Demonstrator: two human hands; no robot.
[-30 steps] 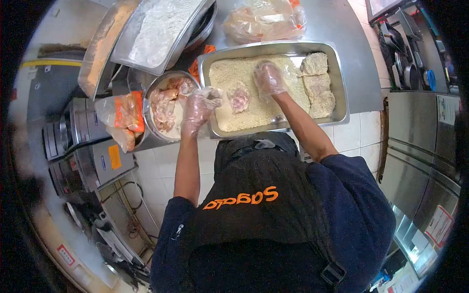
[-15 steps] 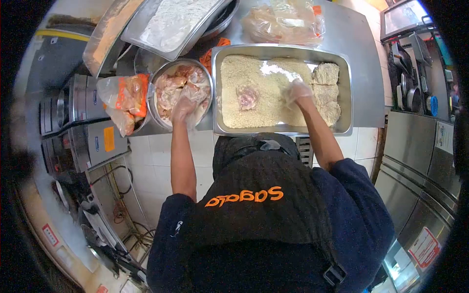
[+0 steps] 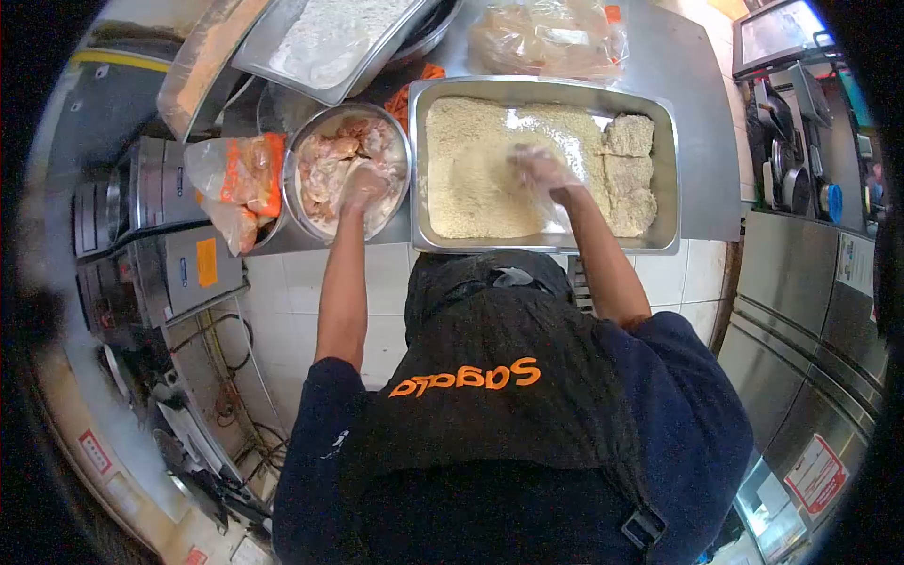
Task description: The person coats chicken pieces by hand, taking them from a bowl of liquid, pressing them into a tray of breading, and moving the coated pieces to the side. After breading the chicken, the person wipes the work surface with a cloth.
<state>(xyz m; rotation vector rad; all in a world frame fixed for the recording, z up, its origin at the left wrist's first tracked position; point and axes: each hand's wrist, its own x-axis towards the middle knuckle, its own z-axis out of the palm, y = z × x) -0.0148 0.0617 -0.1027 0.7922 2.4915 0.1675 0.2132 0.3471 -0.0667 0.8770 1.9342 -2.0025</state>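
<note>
A clear plastic glove covers my left hand [image 3: 365, 186], which is down in a round metal bowl [image 3: 294, 202]. Its fingers are partly hidden among the wet pieces of raw chicken [image 3: 330, 160]. My right hand [image 3: 544, 171], also gloved, is low over the breadcrumbs [image 3: 471, 198] in a large steel tray [image 3: 667, 212]. Motion smears its fingers, which stretch apart toward the left with nothing visible gripped. Loose crumbs blur just beyond the fingertips. Several breaded pieces [image 3: 629, 177] lie in a column along the tray's right side.
A pan of white flour [image 3: 330, 38] stands behind the bowl. Plastic bags of chicken [image 3: 247, 179] sit at the left, and another clear bag [image 3: 546, 42] lies behind the tray. An orange cloth [image 3: 400, 104] is tucked between bowl and tray.
My right hand has swept left across the tray, pushing crumbs over the bare chicken piece, which no longer shows. More tray bottom is exposed. My left hand has shifted slightly up and right in the bowl.
</note>
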